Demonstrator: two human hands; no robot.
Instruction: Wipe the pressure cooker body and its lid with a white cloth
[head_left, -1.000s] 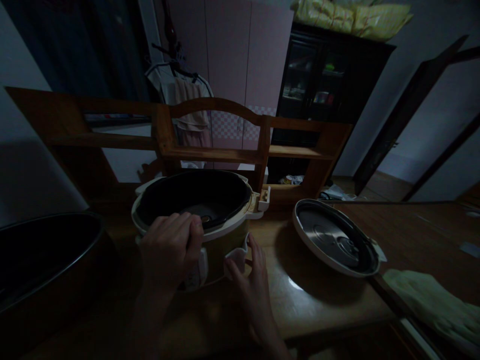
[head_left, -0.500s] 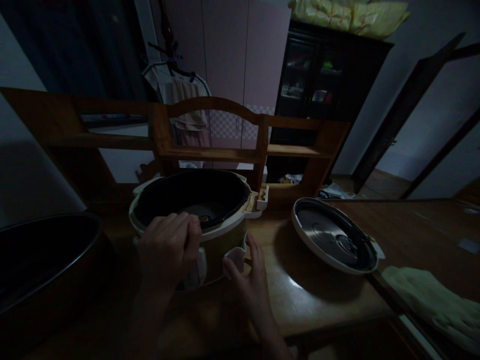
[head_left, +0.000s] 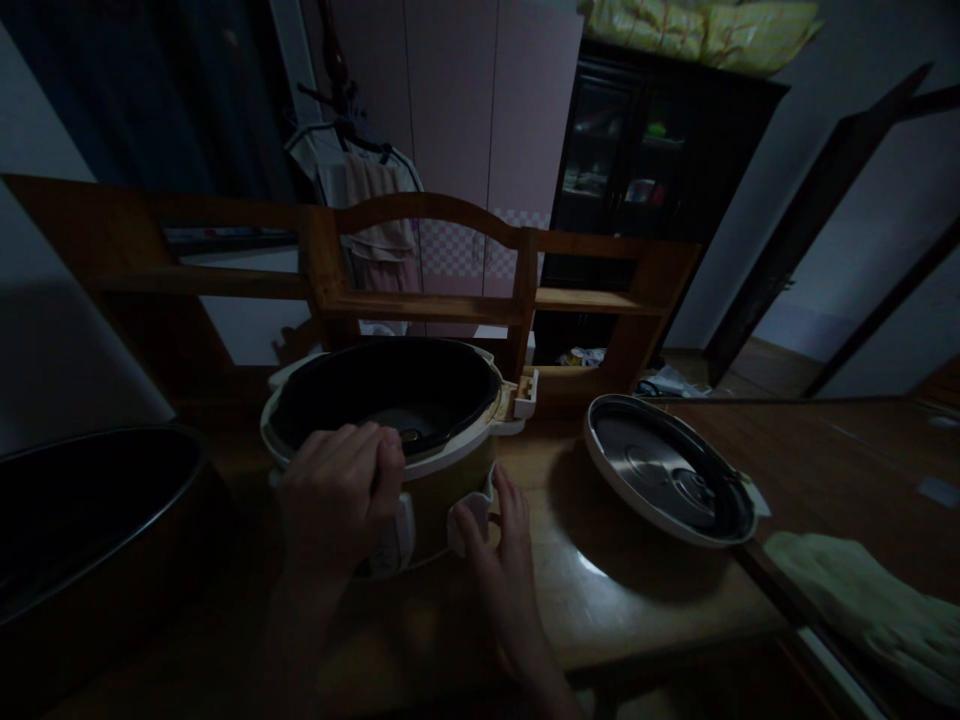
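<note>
A yellow and white rice cooker (head_left: 450,470) stands open on the wooden table (head_left: 600,600), its dark inside bare. My left hand (head_left: 337,500) grips the cooker's near rim, fingers curled over the edge. My right hand (head_left: 499,545) presses a small white cloth (head_left: 469,512) against the cooker's front wall, low down. The cooker's lid (head_left: 667,470) lies upside down on the table to the right, its metal inner face showing.
A dark inner pot (head_left: 82,520) sits at the left edge. A wooden shelf rack (head_left: 420,290) runs behind the cooker. A pale green cloth (head_left: 862,600) lies at the right. A black cabinet (head_left: 645,170) and hanging clothes (head_left: 367,200) stand farther back.
My right hand with the white cloth has shifted slightly along the cooker's front wall. The left hand keeps its hold on the rim.
</note>
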